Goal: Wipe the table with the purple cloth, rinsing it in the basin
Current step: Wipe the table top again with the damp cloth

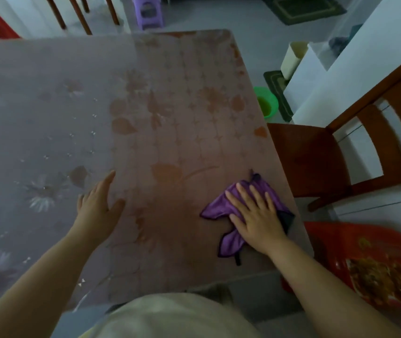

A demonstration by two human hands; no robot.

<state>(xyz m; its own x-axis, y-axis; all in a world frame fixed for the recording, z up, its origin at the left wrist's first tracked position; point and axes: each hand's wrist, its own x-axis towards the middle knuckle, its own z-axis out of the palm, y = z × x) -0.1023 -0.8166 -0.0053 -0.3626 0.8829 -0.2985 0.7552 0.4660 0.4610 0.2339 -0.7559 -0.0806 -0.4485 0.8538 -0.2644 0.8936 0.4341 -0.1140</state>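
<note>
The purple cloth (221, 206) lies crumpled on the table (175, 113) near its right edge, close to me. My right hand (255, 215) presses flat on top of the cloth, fingers spread. Further left, my left hand (97, 203) rests flat on the floral table cover, fingers extended and holding nothing. A green basin (266, 103) stands on the floor beyond the table's right edge.
A brown wooden chair (340, 152) stands just right of the table. A red printed stool or box (375, 262) sits on the floor at the lower right. White cabinets, a dark mat, a purple stool (147, 11) and more chair legs lie beyond.
</note>
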